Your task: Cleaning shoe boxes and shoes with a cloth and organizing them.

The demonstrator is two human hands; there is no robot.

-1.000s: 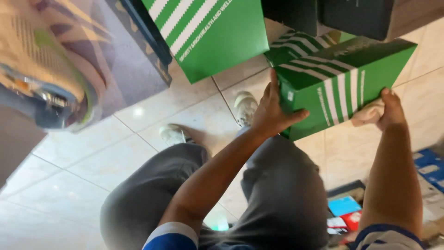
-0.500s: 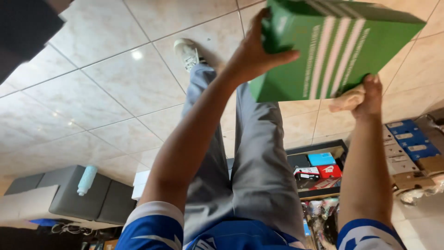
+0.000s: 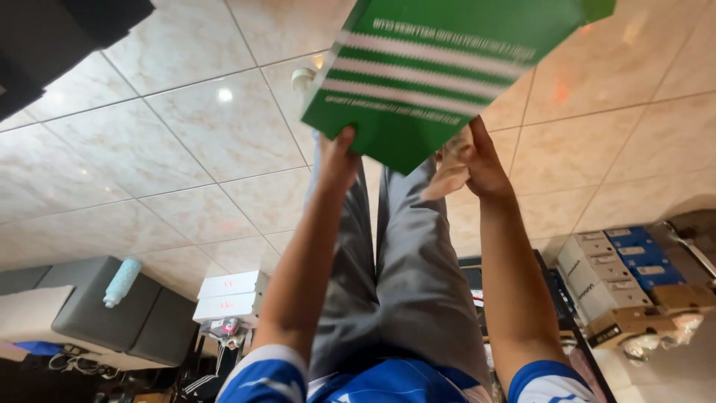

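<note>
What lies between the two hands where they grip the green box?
In the head view, the lower corner of the green striped box hangs between the left hand and right hand; below it, the person's grey trousers over tiled floor.

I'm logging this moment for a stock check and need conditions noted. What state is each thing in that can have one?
green striped box: closed, tilted, held up off the floor.
left hand: gripping the box's near lower edge.
right hand: gripping the box's underside at its corner.
white boxes: closed, stacked in two.
blue boxes: closed, stacked side by side.
pale bottle: lying on the grey bench.
</note>
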